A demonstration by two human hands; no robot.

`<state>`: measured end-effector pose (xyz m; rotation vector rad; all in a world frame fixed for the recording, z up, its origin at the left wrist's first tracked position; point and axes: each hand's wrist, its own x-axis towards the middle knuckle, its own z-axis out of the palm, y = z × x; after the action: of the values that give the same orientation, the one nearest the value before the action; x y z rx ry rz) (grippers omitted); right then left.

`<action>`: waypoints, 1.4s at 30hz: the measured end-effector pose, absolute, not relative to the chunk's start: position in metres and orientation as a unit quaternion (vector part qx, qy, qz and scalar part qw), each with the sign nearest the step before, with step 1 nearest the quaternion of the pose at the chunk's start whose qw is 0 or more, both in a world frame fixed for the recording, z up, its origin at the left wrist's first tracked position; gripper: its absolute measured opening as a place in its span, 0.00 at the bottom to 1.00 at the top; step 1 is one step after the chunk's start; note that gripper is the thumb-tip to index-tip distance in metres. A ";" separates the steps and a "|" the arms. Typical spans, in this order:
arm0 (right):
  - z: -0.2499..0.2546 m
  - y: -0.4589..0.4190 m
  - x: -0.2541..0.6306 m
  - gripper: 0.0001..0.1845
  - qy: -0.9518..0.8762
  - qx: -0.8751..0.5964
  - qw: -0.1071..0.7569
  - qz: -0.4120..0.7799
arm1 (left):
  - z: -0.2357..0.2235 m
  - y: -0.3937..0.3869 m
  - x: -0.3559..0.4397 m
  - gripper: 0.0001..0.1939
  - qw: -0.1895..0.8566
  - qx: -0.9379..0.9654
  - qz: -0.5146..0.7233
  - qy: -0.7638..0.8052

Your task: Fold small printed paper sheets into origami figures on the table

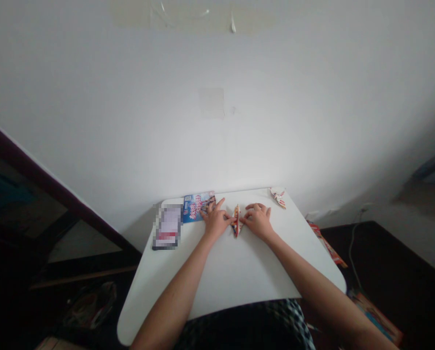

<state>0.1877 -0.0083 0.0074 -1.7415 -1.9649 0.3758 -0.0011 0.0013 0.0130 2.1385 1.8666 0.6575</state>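
Observation:
A small piece of folded patterned paper (pixel 237 221), pointed at both ends with a raised middle ridge, is on the white table between my hands. My left hand (pixel 215 221) has its thumb and index finger at the paper's left side, while its other fingers spread toward a blue printed leaflet (pixel 193 208). From the other side, my right hand (pixel 259 221) pinches the paper's right edge, the remaining fingers bent. A second folded paper piece (pixel 278 197), white with red marks, lies at the table's far right corner.
A phone (pixel 167 226) with a blurred screen lies at the left of the white table (pixel 235 277). The table's back edge meets a white wall (pixel 217 150). Red printed papers (pixel 327 243) are beyond the right edge, and a cable (pixel 352 253) hangs near the wall.

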 end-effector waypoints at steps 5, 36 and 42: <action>0.006 -0.008 0.187 0.11 -0.716 -0.641 0.242 0.137 | 0.014 0.000 -0.002 0.09 0.109 0.727 0.230 0.638; 0.003 -0.016 0.184 0.07 -0.728 -0.630 0.254 0.093 | 0.021 -0.007 -0.005 0.07 0.126 0.756 0.229 0.600; 0.001 -0.015 0.186 0.07 -0.728 -0.624 0.266 0.094 | 0.018 -0.005 -0.006 0.06 0.121 0.749 0.236 0.607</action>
<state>0.1860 -0.0149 0.0011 -1.6855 -1.9668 0.2525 -0.0061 -0.0053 0.0177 2.1871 1.7746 0.6904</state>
